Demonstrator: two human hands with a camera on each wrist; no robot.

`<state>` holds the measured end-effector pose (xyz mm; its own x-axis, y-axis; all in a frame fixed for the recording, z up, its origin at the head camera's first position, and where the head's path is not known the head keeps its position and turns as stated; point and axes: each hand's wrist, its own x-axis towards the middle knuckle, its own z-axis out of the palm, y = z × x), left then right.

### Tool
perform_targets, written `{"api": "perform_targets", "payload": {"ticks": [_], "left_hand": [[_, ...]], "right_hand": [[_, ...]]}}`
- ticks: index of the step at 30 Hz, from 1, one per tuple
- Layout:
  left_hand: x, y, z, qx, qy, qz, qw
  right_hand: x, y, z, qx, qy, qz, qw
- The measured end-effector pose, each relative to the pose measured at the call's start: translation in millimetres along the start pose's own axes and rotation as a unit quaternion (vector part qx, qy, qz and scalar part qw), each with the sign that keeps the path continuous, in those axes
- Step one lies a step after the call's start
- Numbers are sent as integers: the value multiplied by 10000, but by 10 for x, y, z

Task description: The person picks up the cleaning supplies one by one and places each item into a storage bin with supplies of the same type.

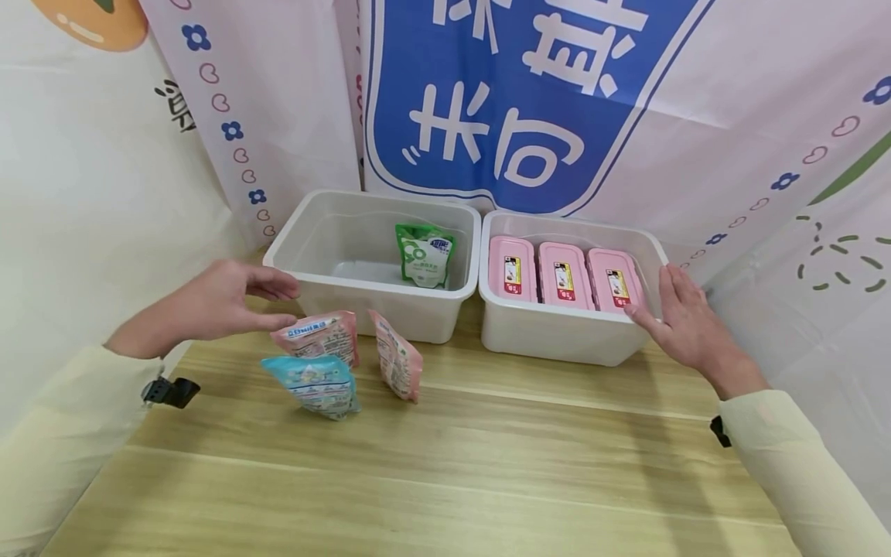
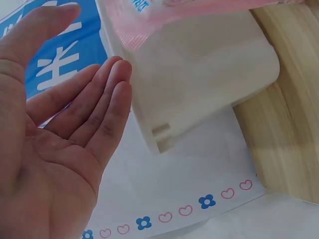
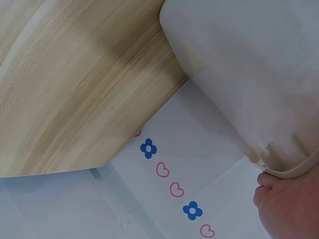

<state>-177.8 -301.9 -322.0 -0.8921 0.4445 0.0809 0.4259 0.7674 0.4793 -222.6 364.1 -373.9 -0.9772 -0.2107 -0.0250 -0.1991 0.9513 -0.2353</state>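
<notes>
- Left hand point(image 1: 233, 300), one: by left tub point(image 1: 431, 316), near-left corner. Fingers nearly straight, side by side; thumb spread apart.
- Blue pouch point(image 1: 322, 389), one: in front of left tub.
- Pink pouches point(image 1: 400, 360), two: just before left tub's front wall.
- Green pouch point(image 1: 425, 259), one: inside left tub, right half.
- Right tub point(image 1: 557, 339), one: just right of left tub; pink boxes point(image 1: 565, 271), three, inside.
- Right hand point(image 1: 696, 329), one: far right of left tub, touching right tub's rim; thumb apart from fingers.

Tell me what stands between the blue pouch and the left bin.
A pink pouch: the head view shows it behind the blue pouch and in front of the left bin.
</notes>
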Motion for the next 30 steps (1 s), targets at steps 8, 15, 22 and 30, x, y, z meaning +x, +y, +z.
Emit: {"api": "perform_targets", "payload": {"ticks": [8, 15, 22, 30], "left_hand": [[0, 7, 124, -30, -146, 211, 9997], [15, -19, 197, -15, -213, 400, 9990], [20, -12, 249, 85, -190, 427, 9989], [27, -9, 299, 340, -37, 442, 9984]], "right_hand": [[-9, -8, -2, 63, -22, 35, 10000], [-14, -31, -1, 107, 11, 55, 9999], [-10, -15, 7, 108, 51, 19, 9999], [-9, -20, 7, 105, 119, 22, 9999]]}}
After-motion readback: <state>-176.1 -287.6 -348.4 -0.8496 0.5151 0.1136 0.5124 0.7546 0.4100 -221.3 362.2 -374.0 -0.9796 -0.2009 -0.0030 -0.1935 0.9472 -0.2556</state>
